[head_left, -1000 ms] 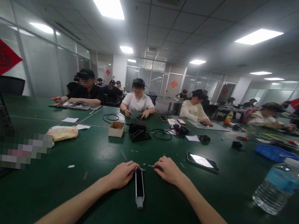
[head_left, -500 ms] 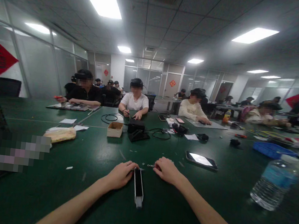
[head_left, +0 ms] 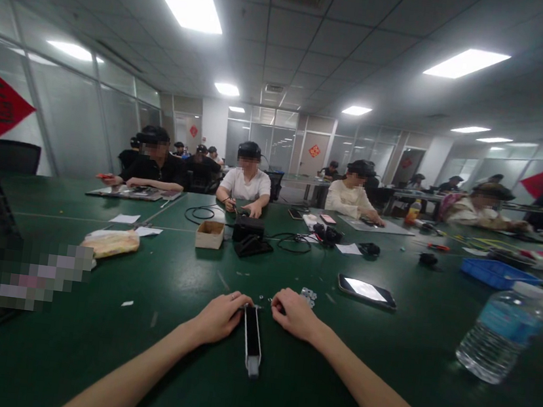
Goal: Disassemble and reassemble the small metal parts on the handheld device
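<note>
A long, narrow black piece with pale silver edges [head_left: 251, 340] lies on the green table in front of me, its lighter end towards me. My left hand [head_left: 222, 317] is closed at its far end, thumb and fingertips pressed together there. To the right, my right hand [head_left: 295, 313] rests low over the table with curled fingers; what they pinch, if anything, is hidden. A small ring-like metal part [head_left: 260, 297] sits between the two hands, and another shows at the right fingertips. Behind the right hand is a cluster of small silvery metal parts [head_left: 308, 296].
A phone with a lit screen [head_left: 367, 290] and a water bottle [head_left: 500, 334] stand right, near a blue tray [head_left: 500, 274]. Ahead are an open cardboard box [head_left: 209, 235] and a black device [head_left: 249, 230]. A plastic-wrapped item [head_left: 112, 245] lies left. Several people work across the table.
My right hand has shifted left towards the long piece, over the row of small rings, and uncovers the silvery cluster behind it. My left hand stays at the piece's far end.
</note>
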Available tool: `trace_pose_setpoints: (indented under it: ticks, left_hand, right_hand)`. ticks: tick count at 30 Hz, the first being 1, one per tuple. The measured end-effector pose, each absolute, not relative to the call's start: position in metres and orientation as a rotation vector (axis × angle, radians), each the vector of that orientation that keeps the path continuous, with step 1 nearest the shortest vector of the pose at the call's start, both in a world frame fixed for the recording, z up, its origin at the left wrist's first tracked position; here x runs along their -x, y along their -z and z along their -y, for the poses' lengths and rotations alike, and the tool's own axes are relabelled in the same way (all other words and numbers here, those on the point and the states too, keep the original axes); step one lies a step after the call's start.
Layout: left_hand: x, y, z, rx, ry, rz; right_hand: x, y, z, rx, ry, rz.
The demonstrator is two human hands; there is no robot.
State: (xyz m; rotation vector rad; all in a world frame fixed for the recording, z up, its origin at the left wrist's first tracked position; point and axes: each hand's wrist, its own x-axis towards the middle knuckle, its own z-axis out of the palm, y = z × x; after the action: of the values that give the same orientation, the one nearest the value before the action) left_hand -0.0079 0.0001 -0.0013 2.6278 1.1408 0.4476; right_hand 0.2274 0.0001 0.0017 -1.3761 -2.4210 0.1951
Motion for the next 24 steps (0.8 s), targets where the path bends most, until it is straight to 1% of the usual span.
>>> trace_pose_setpoints:
  ticks: [8,17,24]
  left_hand:
    - [0.009,0.002,0.0,-2.612,-0.43,-1.152]
    - [0.008,0.005,-0.002,-2.648,-0.463,-1.131]
    - [0.008,0.005,-0.002,-2.643,-0.471,-1.127]
  right_hand:
    - [-0.223,0.005,0.001,1.233,-0.271,2.413]
    - [-0.22,0.009,0.0,1.169,-0.207,2.376]
    - [-0.219,0.011,0.0,1.149,-0.231,2.397]
